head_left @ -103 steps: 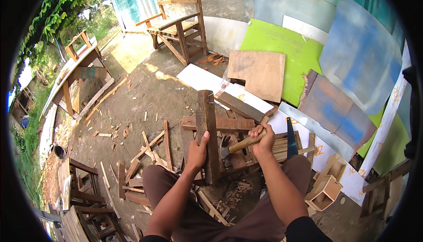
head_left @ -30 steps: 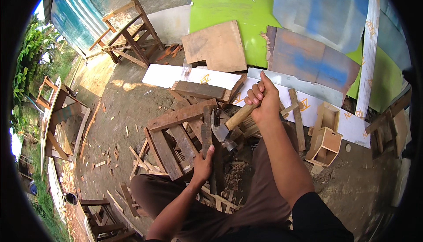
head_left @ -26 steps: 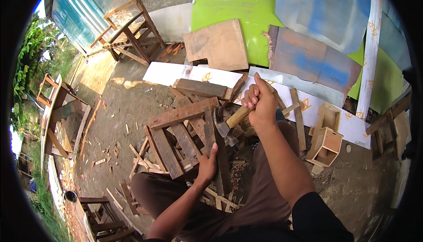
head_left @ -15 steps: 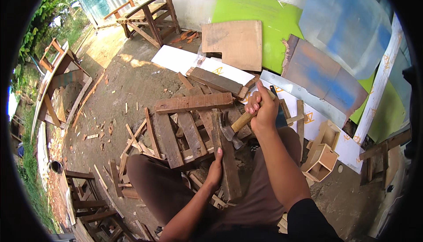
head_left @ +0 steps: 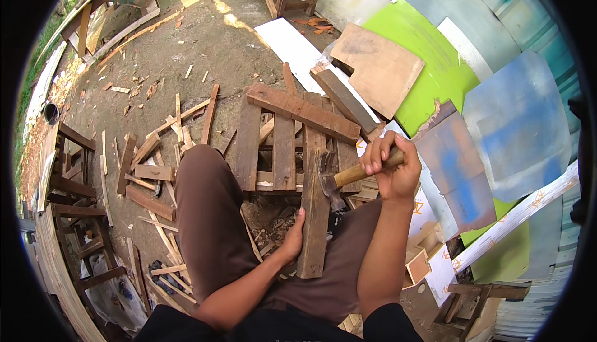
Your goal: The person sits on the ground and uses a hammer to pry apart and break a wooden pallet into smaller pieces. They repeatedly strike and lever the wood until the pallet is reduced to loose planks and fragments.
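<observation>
My left hand (head_left: 292, 237) grips the left edge of a dark, rough wooden board (head_left: 313, 230), which stands tilted between my knees. In my right hand (head_left: 392, 166) is the wooden handle of a claw hammer (head_left: 360, 173). Its metal head lies against the right side of the board near the top end, claw upward; whether the claw has hold of a nail I cannot make out. Just beyond the board's top is a low slatted wooden stand (head_left: 285, 149), with a loose brown beam (head_left: 301, 113) lying across it.
Wood offcuts (head_left: 152, 173) litter the ground to the left, beside wooden frames (head_left: 74, 186). Another thick beam (head_left: 342, 96) lies at the far right of the stand. Panels, one green (head_left: 429, 62), lean on the right. A wooden box (head_left: 418, 261) sits by my right knee.
My view has shifted, so the surroundings appear turned. The right hand has turned on the hammer handle, now with its fingers over the top. The hammer head stays against the board held by my left hand.
</observation>
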Demonstrator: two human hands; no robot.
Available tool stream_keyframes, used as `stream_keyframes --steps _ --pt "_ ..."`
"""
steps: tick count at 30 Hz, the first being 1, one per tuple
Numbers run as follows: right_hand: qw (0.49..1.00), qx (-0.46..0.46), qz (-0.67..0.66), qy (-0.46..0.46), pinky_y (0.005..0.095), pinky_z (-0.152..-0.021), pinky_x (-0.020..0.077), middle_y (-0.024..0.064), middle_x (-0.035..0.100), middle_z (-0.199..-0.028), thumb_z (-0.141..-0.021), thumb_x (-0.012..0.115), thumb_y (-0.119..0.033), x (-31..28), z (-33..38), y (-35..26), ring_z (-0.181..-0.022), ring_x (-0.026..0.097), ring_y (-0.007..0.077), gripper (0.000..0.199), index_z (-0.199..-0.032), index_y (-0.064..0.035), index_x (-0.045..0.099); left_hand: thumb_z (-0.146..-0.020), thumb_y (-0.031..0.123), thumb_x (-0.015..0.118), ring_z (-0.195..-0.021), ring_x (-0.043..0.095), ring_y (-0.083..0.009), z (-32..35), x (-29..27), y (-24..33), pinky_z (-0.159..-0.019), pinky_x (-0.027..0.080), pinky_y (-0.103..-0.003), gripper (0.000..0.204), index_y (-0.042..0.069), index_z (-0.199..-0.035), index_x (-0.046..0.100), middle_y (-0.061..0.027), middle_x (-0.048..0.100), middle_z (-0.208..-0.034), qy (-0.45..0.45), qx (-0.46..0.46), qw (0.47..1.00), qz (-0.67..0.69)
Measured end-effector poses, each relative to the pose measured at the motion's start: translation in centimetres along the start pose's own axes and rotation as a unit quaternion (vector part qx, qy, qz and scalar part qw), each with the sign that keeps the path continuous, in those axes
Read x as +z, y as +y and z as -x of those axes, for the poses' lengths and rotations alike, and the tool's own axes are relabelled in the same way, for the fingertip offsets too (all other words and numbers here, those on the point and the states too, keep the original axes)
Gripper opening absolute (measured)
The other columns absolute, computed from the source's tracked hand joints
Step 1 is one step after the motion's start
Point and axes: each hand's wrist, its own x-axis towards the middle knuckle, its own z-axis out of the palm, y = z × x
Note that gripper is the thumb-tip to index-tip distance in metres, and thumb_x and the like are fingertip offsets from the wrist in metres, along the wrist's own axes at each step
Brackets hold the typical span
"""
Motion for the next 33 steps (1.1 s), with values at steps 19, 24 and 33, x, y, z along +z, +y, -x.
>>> stream_keyframes --steps 19,24,33 --pt "0.981 -0.185 0.039 0.046 0.0254 -0.042 0.0306 0.0011 0.039 -0.052 -0.107 0.048 -0.017 4.2 4.3 3.4 -0.042 0.031 0.0089 0.034 -0.075 -0.011 0.041 -0.109 0.064 0.034 -0.071 0.073 -0.0237 1.9 -1.1 -1.6 -0.068 0.061 -0.037 0.075 -0.005 -0.117 0.063 -0.0156 0.072 -0.088 -0.073 -0.051 0.992 0.093" --pt "0.976 -0.205 0.066 0.024 0.0273 -0.044 0.0329 0.002 0.042 -0.053 -0.101 0.051 -0.013 4.7 5.6 3.6 -0.041 0.033 0.0101 0.027 -0.076 -0.0107 0.041 -0.11 0.063 0.033 -0.071 0.072 -0.022 1.5 -1.8 -2.6 -0.069 0.059 -0.034 0.075 -0.005 -0.111 0.065 -0.0137 0.073 -0.085 -0.101 -0.036 0.992 0.07" --pt "0.945 -0.279 0.169 0.023 0.0272 -0.047 0.0386 -0.0021 0.04 -0.053 -0.098 0.057 -0.018 5.8 8.3 4.7 -0.04 0.034 0.0085 0.029 -0.075 -0.0129 0.041 -0.111 0.062 0.032 -0.079 0.07 -0.0223 0.9 -2.5 -4.3 -0.076 0.055 -0.035 0.077 -0.007 -0.106 0.066 -0.0142 0.073 -0.088 -0.084 0.011 0.995 -0.059"
